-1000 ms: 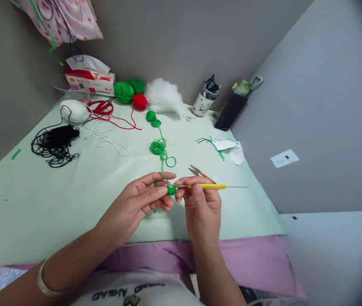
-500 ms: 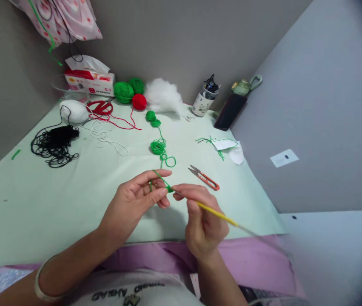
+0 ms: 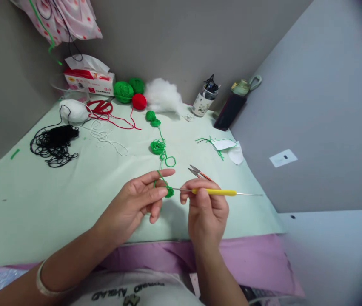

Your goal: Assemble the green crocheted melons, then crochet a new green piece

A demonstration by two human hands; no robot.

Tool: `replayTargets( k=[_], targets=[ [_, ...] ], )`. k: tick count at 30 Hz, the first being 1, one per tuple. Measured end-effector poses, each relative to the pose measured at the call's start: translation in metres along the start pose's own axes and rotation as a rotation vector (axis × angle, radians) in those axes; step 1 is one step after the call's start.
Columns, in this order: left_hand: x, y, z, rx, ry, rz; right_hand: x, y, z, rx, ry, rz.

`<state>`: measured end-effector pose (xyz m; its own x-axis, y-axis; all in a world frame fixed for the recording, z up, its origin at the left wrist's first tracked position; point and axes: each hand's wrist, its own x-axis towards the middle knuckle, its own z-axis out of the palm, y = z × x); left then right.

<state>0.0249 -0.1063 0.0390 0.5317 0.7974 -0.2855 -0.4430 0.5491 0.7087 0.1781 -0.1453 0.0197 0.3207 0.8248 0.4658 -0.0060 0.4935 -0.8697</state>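
A jar (image 3: 200,105) holds dark implements (image 3: 212,85), left fingers (image 3: 153,196) pinch green crochet (image 3: 169,193), and right fingers (image 3: 203,199) close around the yellow hook (image 3: 220,192), levelled from its earlier slant.

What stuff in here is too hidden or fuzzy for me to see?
All in the head view:
- Part of the green piece: covered by the left hand.
- The hook's near tip: lost at the green piece, too small to make out.
- The snips' handles: behind the right hand.
- The pink cloth's top: cut off by the picture's upper edge.
- Small print on the tissue box: too small and blurred.
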Motion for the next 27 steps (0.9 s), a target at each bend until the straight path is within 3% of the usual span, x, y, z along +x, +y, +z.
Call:
replayTargets(
  k=[3, 7, 9, 11, 15, 18, 27],
  targets=[
    [0.0, -0.004, 0.004, 0.073, 0.01, 0.074, -0.001, 0.0, 0.004, -0.054, -0.039, 0.018],
    [0.003, -0.009, 0.005, 0.106, 0.08, 0.138, -0.01, 0.003, 0.0, -0.375, -0.101, -0.165],
    [0.004, -0.009, 0.003, 0.053, 0.058, 0.076, -0.013, 0.004, -0.004, -0.539, -0.177, -0.313],
    [0.006, -0.007, 0.0, -0.019, 0.018, -0.031, -0.012, 0.004, -0.007, -0.573, -0.178, -0.361],
    [0.006, -0.003, -0.003, -0.07, 0.032, -0.052, -0.003, 0.001, -0.007, -0.201, 0.02, -0.06],
    [0.006, -0.003, 0.0, 0.022, 0.043, 0.051, 0.002, 0.002, -0.001, 0.029, -0.026, 0.12],
    [0.0, -0.004, -0.001, 0.176, 0.041, 0.127, 0.009, 0.008, 0.002, 0.057, -0.069, 0.28]
  ],
)
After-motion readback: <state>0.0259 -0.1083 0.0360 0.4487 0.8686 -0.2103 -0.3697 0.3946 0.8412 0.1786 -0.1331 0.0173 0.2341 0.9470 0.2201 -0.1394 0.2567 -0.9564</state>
